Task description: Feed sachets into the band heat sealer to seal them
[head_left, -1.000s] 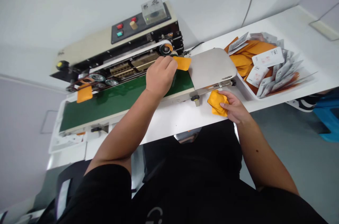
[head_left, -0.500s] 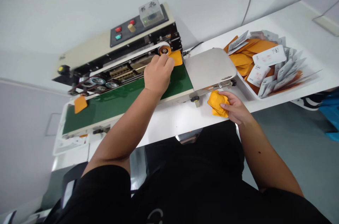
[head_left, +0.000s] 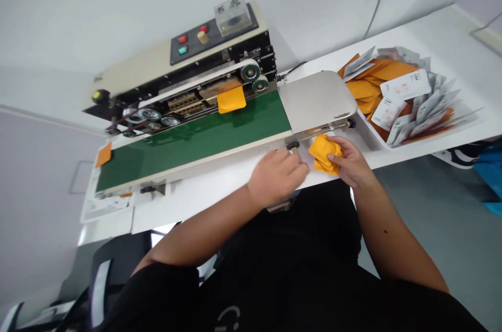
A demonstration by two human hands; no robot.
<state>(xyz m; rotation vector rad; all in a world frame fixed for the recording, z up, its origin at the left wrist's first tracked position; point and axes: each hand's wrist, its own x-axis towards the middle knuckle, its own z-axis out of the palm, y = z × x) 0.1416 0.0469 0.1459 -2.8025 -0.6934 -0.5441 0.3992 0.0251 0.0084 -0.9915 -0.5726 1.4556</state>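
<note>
My right hand grips a small stack of orange sachets near the front of the table, thumb on top. To its left, my left hand is closed with fingers curled, slightly blurred, and no sachet shows in it. It is in front of the green conveyor belt, apart from the stack. One orange sachet hangs from the band sealing machine, its upper edge in the sealing track and its lower part over the belt. Another orange sachet is at the belt's far left end.
A metal plate adjoins the belt's right end. Beyond it, a white bin holds many orange and white printed sachets. Another white bin sits below the belt's left end. Knobs stick out along the machine's front.
My left hand has let go of a sachet at the sealer's inlet and come back toward my right hand. Both sachets on the machine have moved left. My right hand has stayed nearly still.
</note>
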